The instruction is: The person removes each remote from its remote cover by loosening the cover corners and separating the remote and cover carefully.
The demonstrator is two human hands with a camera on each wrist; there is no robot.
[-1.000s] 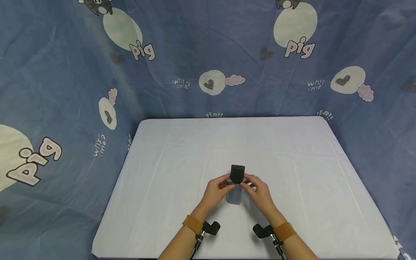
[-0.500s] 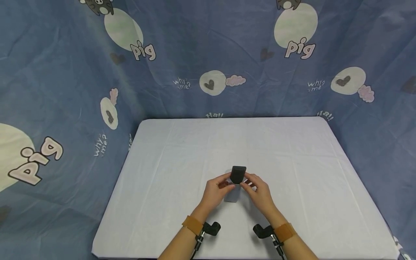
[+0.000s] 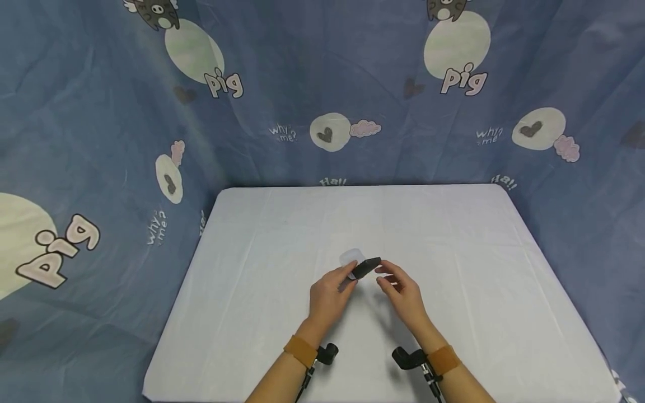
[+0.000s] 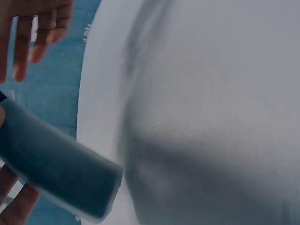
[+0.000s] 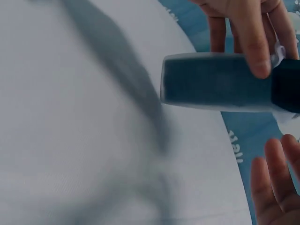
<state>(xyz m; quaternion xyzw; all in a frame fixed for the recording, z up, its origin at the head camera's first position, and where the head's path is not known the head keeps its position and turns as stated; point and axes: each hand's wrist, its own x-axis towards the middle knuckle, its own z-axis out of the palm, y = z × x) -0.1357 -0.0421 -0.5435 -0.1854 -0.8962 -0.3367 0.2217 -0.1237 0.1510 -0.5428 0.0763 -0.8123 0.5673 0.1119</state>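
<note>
My left hand (image 3: 325, 299) pinches a slim translucent grey case with a black end (image 3: 366, 267), thumb on one side and fingers on the other, above the table. The case's smooth, rounded body (image 5: 211, 82) fills much of the right wrist view, the left thumb pressed on it near the black part. In the left wrist view the same grey case (image 4: 61, 159) slants down to the right. A pale clear piece (image 3: 351, 256) shows just beyond the left fingers. My right hand (image 3: 405, 296) is close by, its fingers parted and loosely bent, with nothing between them.
Underneath is a table with a white cover (image 3: 252, 313). A blue printed cloth (image 3: 272, 73) hangs behind it and along its sides. Each wrist wears a brown strap (image 3: 300, 351) with a small black camera mount (image 3: 327, 354).
Both hands held the case with its black end upright. Now the black end is tilted and turned, the left hand alone grips it, and the right fingers have come off.
</note>
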